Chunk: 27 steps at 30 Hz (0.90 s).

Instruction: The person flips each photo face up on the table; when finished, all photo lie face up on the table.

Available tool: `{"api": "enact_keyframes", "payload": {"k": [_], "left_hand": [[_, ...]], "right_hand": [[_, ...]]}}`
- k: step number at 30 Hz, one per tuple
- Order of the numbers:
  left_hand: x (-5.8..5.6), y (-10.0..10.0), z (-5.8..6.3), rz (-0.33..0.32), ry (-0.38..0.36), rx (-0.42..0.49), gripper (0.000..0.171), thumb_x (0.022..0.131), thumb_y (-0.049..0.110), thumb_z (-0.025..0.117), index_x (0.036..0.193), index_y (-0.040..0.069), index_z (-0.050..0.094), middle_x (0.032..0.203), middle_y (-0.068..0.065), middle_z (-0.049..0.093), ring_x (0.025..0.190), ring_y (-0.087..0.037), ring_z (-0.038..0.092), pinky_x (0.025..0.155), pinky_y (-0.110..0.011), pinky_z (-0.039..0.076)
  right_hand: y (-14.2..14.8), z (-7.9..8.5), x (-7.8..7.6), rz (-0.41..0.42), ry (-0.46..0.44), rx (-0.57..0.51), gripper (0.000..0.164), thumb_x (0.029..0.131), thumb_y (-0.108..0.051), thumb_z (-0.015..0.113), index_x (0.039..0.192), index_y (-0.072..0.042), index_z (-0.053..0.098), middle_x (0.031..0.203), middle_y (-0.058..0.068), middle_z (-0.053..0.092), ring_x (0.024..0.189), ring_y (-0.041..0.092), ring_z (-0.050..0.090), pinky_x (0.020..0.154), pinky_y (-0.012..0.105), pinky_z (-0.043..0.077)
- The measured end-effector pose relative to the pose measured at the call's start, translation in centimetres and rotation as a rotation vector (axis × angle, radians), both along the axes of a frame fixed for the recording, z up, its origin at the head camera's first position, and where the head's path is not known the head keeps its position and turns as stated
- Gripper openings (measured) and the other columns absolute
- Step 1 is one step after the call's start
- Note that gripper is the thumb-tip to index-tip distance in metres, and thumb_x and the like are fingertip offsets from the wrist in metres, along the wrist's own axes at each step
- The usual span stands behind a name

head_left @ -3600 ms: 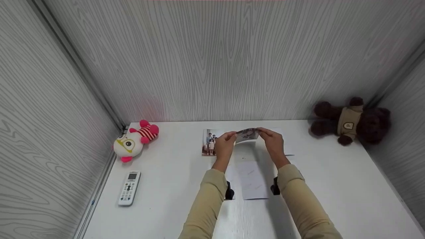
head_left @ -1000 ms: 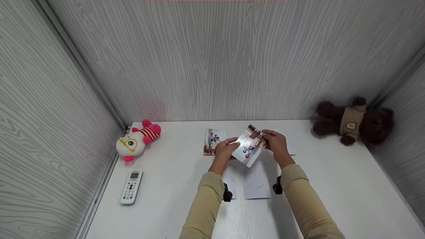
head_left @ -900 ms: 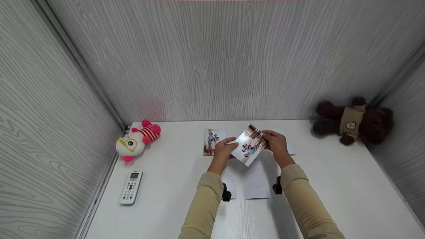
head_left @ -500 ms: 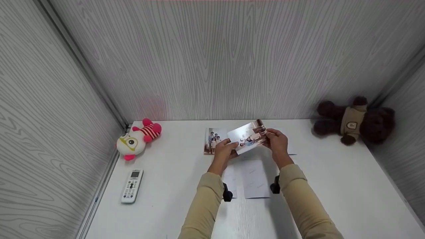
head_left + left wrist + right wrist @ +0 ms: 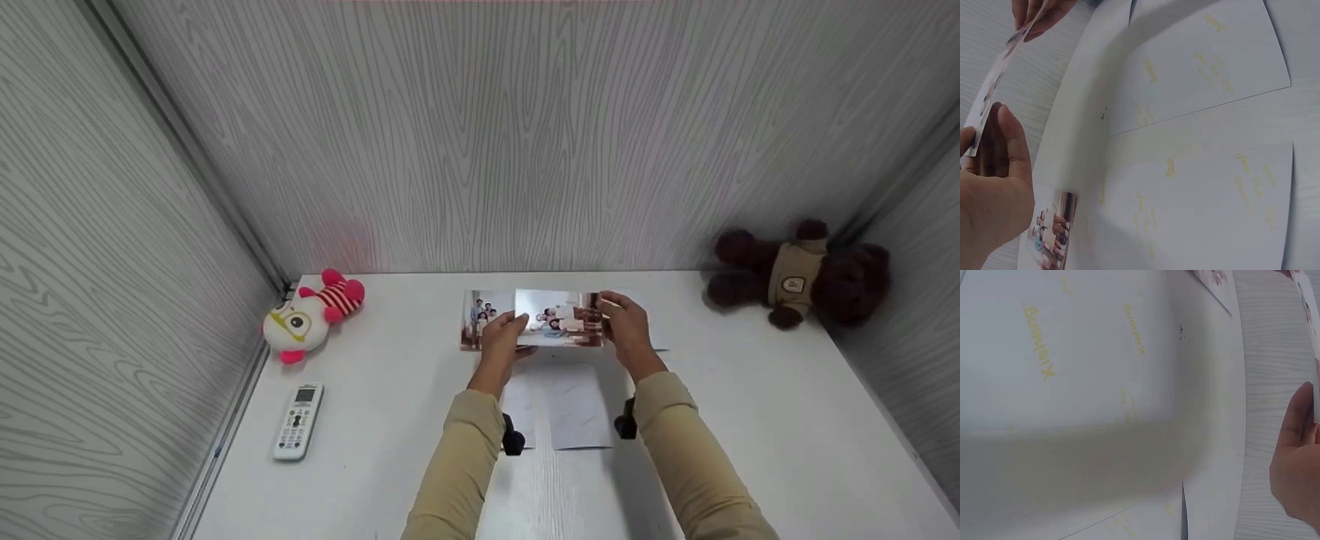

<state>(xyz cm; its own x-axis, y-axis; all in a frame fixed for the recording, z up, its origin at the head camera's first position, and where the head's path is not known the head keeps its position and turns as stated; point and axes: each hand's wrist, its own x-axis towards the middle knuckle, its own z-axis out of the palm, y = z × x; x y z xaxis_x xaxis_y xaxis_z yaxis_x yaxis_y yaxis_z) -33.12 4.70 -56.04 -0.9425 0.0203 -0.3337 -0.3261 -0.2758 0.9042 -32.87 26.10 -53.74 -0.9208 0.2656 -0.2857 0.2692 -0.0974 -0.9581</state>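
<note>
Photograph (image 5: pixel 562 319), a glossy rectangular paper print of a group turned sideways, was above the white worktop (image 5: pixel 375 465), left grip (image 5: pixel 499 345) pinching one end, right grip (image 5: pixel 628 330) holding the other. Light, even pressure near the edges probably suited the thin sheet best, to avoid creases and thumb marks.

Pretty sure this is a small boxed-in booth, more of a setup corner than a normal room tbh. Grey wood-grain panels (image 5: pixel 480 135) stand on three sides, with a dark trim strip (image 5: pixel 187 154) up the left corner, closing around a white table (image 5: pixel 810 420). Stuff's homey though: remote (image 5: pixel 298 422), pink-and-white plush (image 5: pixel 319 311), brown teddy (image 5: pixel 795 274), family photo (image 5: pixel 559 319). Can't tell what building it's in.
</note>
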Motion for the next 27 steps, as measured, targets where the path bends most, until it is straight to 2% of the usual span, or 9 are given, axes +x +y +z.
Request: {"api": "enact_keyframes", "payload": {"k": [4,10,15,19,22,27], "left_hand": [[0.2,-0.3,-0.1,-0.012,0.009,-0.028,0.042,0.098,0.023,0.067,0.134,0.003,0.063,0.124,-0.013,0.062,0.107,-0.024,0.064,0.073,-0.034,0.061],[0.2,-0.5,-0.2,-0.004,-0.002,0.009,0.042,0.098,0.022,0.066,0.136,0.003,0.062,0.121,-0.016,0.066,0.087,-0.019,0.069,0.071,-0.033,0.061],[0.3,-0.1,0.0,0.000,-0.022,0.077,0.043,0.098,0.023,0.067,0.137,0.004,0.060,0.119,-0.015,0.067,0.083,-0.021,0.072,0.073,-0.032,0.062],[0.5,0.9,0.2,-0.024,-0.035,0.134,0.037,0.097,0.025,0.069,0.126,0.003,0.061,0.114,-0.013,0.067,0.085,-0.022,0.074,0.077,-0.033,0.062],[0.7,1.8,0.4,-0.040,-0.043,0.169,0.029,0.097,0.019,0.068,0.119,0.001,0.060,0.112,-0.013,0.066,0.083,-0.022,0.072,0.078,-0.035,0.062],[0.8,2.6,0.6,-0.042,-0.038,0.183,0.033,0.098,0.010,0.061,0.129,-0.001,0.056,0.111,-0.016,0.067,0.081,-0.020,0.070,0.079,-0.036,0.063]], "right_hand": [[-0.1,-0.3,0.0,0.042,-0.015,0.019,0.038,0.105,-0.021,0.055,0.140,-0.008,0.058,0.124,0.008,0.062,0.087,0.006,0.062,0.073,0.021,0.054],[-0.2,-0.4,0.1,0.048,-0.011,0.052,0.038,0.105,-0.021,0.056,0.137,-0.003,0.059,0.110,0.002,0.063,0.084,0.007,0.060,0.071,0.021,0.053],[-0.3,-0.4,0.0,-0.025,0.015,0.028,0.036,0.104,-0.020,0.057,0.136,-0.003,0.060,0.102,-0.002,0.063,0.083,0.006,0.059,0.069,0.020,0.052],[-0.6,-0.8,-0.1,-0.104,0.022,0.010,0.032,0.103,-0.017,0.058,0.132,-0.004,0.062,0.101,-0.001,0.063,0.082,0.007,0.059,0.067,0.020,0.052],[-1.0,-1.0,-0.1,-0.143,0.026,0.011,0.031,0.103,-0.016,0.058,0.131,-0.004,0.063,0.103,0.002,0.064,0.082,0.008,0.059,0.067,0.021,0.053],[-1.3,-1.3,-0.1,-0.150,0.053,0.018,0.028,0.104,-0.016,0.057,0.128,-0.005,0.064,0.103,0.003,0.064,0.083,0.010,0.060,0.068,0.022,0.054]]}}
